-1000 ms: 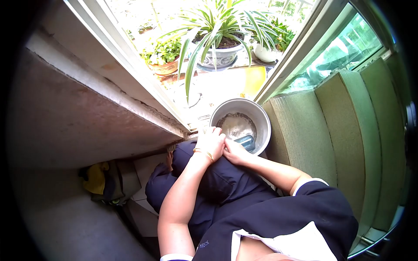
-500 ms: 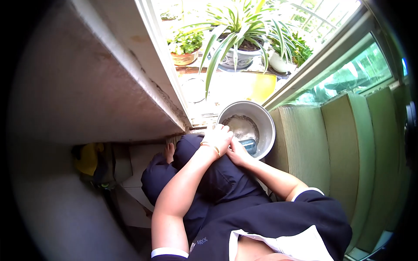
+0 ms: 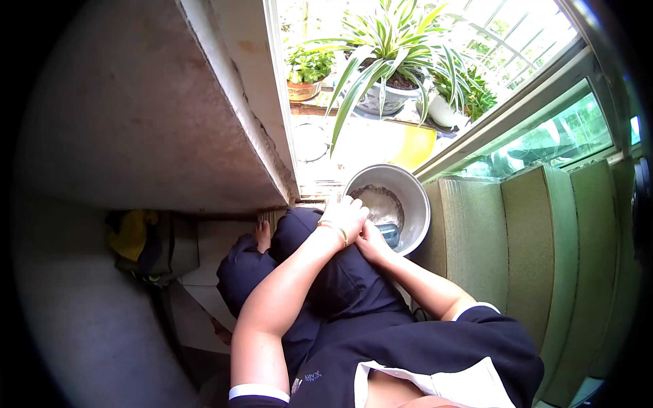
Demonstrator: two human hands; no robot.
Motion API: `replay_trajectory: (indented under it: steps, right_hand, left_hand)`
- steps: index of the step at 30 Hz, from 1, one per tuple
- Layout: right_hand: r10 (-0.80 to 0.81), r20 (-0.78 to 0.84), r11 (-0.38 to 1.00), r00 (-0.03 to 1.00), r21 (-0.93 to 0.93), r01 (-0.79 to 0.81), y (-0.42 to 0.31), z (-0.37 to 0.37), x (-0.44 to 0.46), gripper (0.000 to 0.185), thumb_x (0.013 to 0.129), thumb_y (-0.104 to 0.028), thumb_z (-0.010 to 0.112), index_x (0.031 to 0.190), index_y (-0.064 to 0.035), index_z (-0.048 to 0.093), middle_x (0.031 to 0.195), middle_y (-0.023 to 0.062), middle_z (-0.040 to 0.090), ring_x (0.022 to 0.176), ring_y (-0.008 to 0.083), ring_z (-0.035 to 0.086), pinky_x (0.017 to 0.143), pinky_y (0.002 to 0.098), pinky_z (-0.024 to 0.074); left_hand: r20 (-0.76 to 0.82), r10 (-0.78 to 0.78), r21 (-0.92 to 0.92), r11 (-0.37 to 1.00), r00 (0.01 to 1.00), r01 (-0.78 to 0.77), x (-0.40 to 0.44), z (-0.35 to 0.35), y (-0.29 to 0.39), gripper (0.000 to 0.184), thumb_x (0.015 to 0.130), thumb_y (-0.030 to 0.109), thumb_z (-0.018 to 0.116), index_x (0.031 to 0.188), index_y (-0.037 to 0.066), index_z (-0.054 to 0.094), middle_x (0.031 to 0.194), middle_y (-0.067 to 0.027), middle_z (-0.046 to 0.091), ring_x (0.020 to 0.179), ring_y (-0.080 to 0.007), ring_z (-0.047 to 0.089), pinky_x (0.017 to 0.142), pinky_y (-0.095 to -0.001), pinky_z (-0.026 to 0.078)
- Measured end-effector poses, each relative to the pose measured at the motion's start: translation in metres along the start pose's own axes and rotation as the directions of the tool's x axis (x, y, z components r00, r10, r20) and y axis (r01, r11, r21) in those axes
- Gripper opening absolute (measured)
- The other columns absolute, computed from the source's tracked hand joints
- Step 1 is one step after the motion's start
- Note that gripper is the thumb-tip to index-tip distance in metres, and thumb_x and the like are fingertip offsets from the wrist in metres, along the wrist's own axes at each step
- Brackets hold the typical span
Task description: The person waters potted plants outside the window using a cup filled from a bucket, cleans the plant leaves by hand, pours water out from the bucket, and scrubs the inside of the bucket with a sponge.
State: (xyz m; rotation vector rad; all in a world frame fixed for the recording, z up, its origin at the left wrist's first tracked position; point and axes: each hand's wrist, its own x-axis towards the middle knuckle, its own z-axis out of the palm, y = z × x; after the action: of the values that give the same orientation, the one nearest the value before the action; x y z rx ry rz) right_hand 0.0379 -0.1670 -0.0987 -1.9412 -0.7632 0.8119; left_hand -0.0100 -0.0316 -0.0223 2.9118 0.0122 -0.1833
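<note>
Both my hands meet over my knee, beside the left rim of a round grey metal pot [image 3: 420, 197]. My left hand [image 3: 345, 219], with a bracelet at the wrist, has its fingers curled; anything inside them is hidden. Touching it, my right hand [image 3: 373, 243] is also closed, and its fingertips are covered by the left. Inside the pot lie a pale, grainy layer [image 3: 378, 207] and a blue-grey translucent object [image 3: 389, 234] near the lower wall.
Potted plants [image 3: 382, 98] stand on the ledge beyond the open window. Folded greenish padded panels [image 3: 476, 238] are to the right of the pot. A wall [image 3: 136, 122] rises at left, with a yellow and dark bag [image 3: 135, 234] below.
The view has turned, so the window and plants appear farther right and lower. My hands stay together beside the pot, with little change in their grip.
</note>
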Motion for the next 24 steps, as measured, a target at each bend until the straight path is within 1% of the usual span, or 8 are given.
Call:
replay_trajectory:
  steps: [4,11,16,19,24]
  right_hand:
    - [-0.057,-0.021,0.998,0.998,0.003,0.057,0.0006,0.0006,0.0007,0.032,0.086,-0.02,0.052,0.11,0.0023,0.052,0.102,0.022,0.06,0.098,0.0344,0.059,0.084,0.0384,0.0454]
    - [-0.048,-0.024,0.998,0.999,0.031,0.048,0.0005,0.0008,0.0014,0.034,0.086,-0.019,0.052,0.112,0.0022,0.052,0.102,0.0225,0.06,0.099,0.0346,0.059,0.085,0.0393,0.0452]
    - [-0.034,-0.021,0.999,0.999,-0.001,0.034,0.0018,0.0004,0.0022,0.03,0.086,-0.02,0.052,0.107,0.0024,0.053,0.101,0.0225,0.061,0.097,0.0338,0.059,0.084,0.039,0.0452]
    - [-0.038,-0.02,0.999,0.999,0.027,0.039,-0.002,-0.0004,0.0012,0.03,0.086,-0.02,0.051,0.105,0.003,0.052,0.1,0.0226,0.061,0.096,0.0336,0.06,0.083,0.0384,0.0453]
    - [-0.044,-0.035,0.999,0.998,0.022,0.045,-0.0061,-0.0014,-0.0004,0.03,0.086,-0.021,0.052,0.105,0.0027,0.053,0.1,0.0225,0.061,0.096,0.0332,0.06,0.082,0.0381,0.0455]
  left_hand:
    - [-0.038,0.0,-0.016,1.0,0.999,0.0,-0.001,0.0035,-0.0005,0.018,0.08,0.023,0.055,0.094,0.013,0.061,0.1,-0.0051,0.059,0.104,-0.0214,0.053,0.095,-0.0448,0.035]
    - [-0.022,0.012,-0.006,1.0,1.0,-0.012,-0.0004,0.0035,-0.0004,0.019,0.081,0.023,0.054,0.095,0.013,0.06,0.1,-0.0052,0.059,0.103,-0.0214,0.054,0.094,-0.0447,0.035]
    - [-0.007,0.019,0.006,1.0,1.0,-0.019,0.0,0.004,-0.0011,0.018,0.081,0.023,0.053,0.094,0.012,0.061,0.1,-0.0055,0.059,0.103,-0.0216,0.054,0.093,-0.0443,0.036]
    - [-0.006,0.026,-0.009,1.0,1.0,-0.026,-0.0007,0.0032,-0.0014,0.018,0.081,0.023,0.053,0.094,0.012,0.061,0.1,-0.0059,0.058,0.103,-0.0219,0.054,0.093,-0.0446,0.036]
    - [0.0,0.01,-0.012,1.0,1.0,-0.01,-0.0006,0.0038,-0.0004,0.018,0.082,0.022,0.052,0.093,0.012,0.061,0.099,-0.0062,0.058,0.104,-0.0225,0.053,0.094,-0.0453,0.036]
